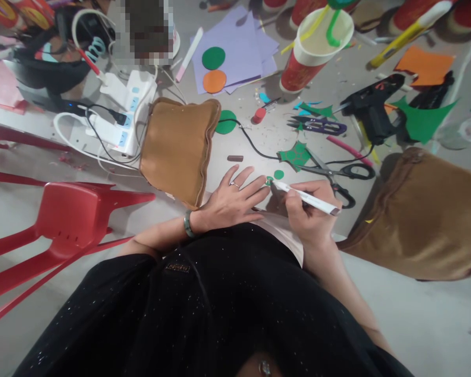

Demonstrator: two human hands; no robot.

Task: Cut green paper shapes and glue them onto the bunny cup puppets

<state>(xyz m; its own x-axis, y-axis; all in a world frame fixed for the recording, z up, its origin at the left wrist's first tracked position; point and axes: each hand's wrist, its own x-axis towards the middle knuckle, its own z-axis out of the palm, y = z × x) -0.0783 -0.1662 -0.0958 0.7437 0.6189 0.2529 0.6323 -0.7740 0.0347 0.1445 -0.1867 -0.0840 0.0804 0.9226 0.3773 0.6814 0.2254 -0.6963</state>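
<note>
In my right hand [313, 212] is a white marker [308, 199], its tip down on a small green piece [269, 180] that bears pale marks. My left hand [237, 198] lies flat with fingers spread, a fingertip beside that piece. Just behind it sits a small green disc [278, 174]. A dark brown marker cap [235, 158] rests above my left fingers. Black-handled scissors [333, 172] lie open to the right of the marker, their blades against a patterned green scrap [295, 155].
Brown zippered pouches flank my hands, one at left [176, 146] and one at right [427, 220]. Farther back are a black glue gun [377, 107], purple thread snips [322, 125], a red paper cup [304, 68], purple paper [235, 47] and a white power strip [129, 118] with cables. A red chair [70, 212] stands at left.
</note>
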